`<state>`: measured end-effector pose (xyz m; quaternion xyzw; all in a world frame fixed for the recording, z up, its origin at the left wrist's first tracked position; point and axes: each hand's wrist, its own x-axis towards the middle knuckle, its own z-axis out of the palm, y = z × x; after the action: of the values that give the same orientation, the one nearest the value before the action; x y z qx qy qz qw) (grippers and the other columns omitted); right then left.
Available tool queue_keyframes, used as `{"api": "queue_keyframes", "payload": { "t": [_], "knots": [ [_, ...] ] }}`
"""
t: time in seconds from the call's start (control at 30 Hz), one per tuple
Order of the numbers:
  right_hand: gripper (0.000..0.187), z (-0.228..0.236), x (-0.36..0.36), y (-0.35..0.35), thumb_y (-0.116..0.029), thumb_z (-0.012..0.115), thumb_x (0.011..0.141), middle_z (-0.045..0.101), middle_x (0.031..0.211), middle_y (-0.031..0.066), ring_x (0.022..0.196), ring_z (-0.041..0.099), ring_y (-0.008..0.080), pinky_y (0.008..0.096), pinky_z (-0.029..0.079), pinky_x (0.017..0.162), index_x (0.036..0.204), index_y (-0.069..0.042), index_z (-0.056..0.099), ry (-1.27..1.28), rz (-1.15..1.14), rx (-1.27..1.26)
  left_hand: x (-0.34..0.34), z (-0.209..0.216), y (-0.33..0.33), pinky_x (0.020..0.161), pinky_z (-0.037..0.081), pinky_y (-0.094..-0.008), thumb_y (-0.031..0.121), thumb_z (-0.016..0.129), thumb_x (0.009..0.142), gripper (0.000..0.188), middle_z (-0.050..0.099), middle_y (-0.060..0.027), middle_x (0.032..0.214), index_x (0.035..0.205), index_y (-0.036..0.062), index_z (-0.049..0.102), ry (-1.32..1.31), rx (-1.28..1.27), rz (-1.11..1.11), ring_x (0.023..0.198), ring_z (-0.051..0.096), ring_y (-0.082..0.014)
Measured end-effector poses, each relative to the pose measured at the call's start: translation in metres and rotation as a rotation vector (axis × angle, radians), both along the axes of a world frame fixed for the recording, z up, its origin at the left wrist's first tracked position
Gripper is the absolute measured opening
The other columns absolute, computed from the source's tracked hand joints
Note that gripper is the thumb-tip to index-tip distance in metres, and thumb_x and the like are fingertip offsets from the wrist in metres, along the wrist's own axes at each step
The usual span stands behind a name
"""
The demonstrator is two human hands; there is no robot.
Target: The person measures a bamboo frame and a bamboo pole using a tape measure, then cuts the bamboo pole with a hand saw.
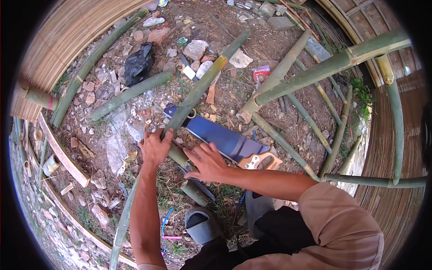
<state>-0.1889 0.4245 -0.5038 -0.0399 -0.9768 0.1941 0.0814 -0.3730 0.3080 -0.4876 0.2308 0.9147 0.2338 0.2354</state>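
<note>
Left hand, reaching up from lower edge, grips bamboo pole slanting down from top centre; right hand, mid-frame, splayed palm-down, unclenched (contact beneath unclear).

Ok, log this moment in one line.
left hand: touching green bamboo pole, grip unclear | right hand: open, fingers spread | saw: lying unheld

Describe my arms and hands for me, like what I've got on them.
Your left hand and right hand are bare, with no gloves, watch or bracelet in sight. Both forearms are uncovered. The right sleeve is plain beige, loose and short, ending around the elbow. Just a sliver of the left sleeve shows at the bottom edge.
</note>
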Motion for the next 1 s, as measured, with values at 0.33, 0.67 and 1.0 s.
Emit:
{"api": "queue_keyframes", "payload": {
  "t": [0.33, 0.67, 1.0],
  "knots": [
    [0.035, 0.022, 0.243, 0.103, -0.017, 0.056, 0.089, 0.061, 0.116, 0.0074, 0.118, 0.055, 0.0261, 0.0481, 0.034, 0.114, 0.122, -0.008, 0.063, -0.317, 0.005, 0.390, 0.000, -0.006, 0.020, 0.108, 0.034, -0.0525, 0.057, 0.049, 0.097, 0.059, 0.071, -0.0231, 0.111, 0.120, 0.0076, 0.072, -0.053, 0.029, 0.025, 0.118, 0.058, -0.0391],
    [0.033, 0.052, 0.272, 0.134, -0.010, 0.065, 0.082, 0.057, 0.110, 0.0148, 0.112, 0.055, 0.0332, 0.0447, 0.039, 0.107, 0.114, -0.007, 0.063, -0.390, 0.122, 0.012, -0.030, -0.020, 0.022, 0.098, 0.047, -0.0398, 0.063, 0.053, 0.092, 0.067, 0.076, -0.0149, 0.094, 0.124, 0.0067, 0.072, -0.445, 0.121, 0.078, 0.102, 0.068, -0.0314],
    [0.040, 0.189, 0.298, 0.082, -0.039, 0.070, 0.092, 0.055, 0.071, 0.0057, 0.063, 0.055, 0.0126, 0.0259, 0.046, 0.057, 0.094, -0.005, 0.051, 0.213, -0.836, -1.035, -0.037, -0.041, 0.008, 0.093, 0.047, -0.0352, 0.058, 0.057, 0.094, 0.064, 0.074, -0.0114, 0.093, 0.118, 0.0008, 0.073, -0.533, 0.246, 0.088, 0.093, 0.065, -0.0238]
  ]
}}
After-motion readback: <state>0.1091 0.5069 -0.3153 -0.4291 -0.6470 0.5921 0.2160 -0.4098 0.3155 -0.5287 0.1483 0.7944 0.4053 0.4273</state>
